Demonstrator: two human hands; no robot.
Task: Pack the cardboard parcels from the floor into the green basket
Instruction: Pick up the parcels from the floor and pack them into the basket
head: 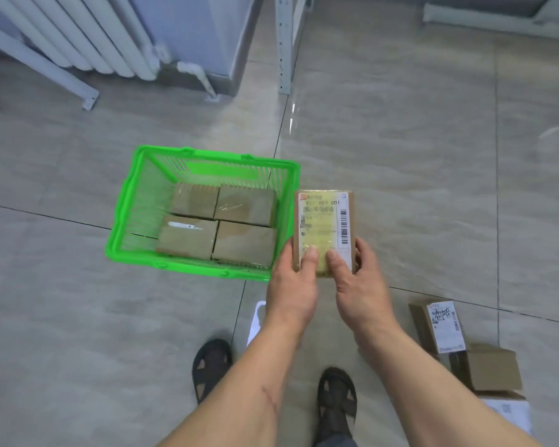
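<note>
Both hands clasped on the near end of one flat brown cardboard parcel with a white shipping label (324,232): left hand (292,290) curled round its left edge, thumb pressed on the label; right hand (357,285) wrapped round the right edge, thumb likewise on top. Parcel held label-up above the grey tiled floor (433,175), long axis running near to far, just right of the bright green plastic mesh basket (136,201). Basket lying to the left of the hands, left hand the nearer to it. Four plain brown cardboard boxes (221,225) already laid in one layer, filling most of the basket bottom. Probably a short carry leftward over the right rim, then down onto that layer. More brown labelled cardboard parcels (484,366) waiting on the floor near right. Dark sandals (336,401) below.
</note>
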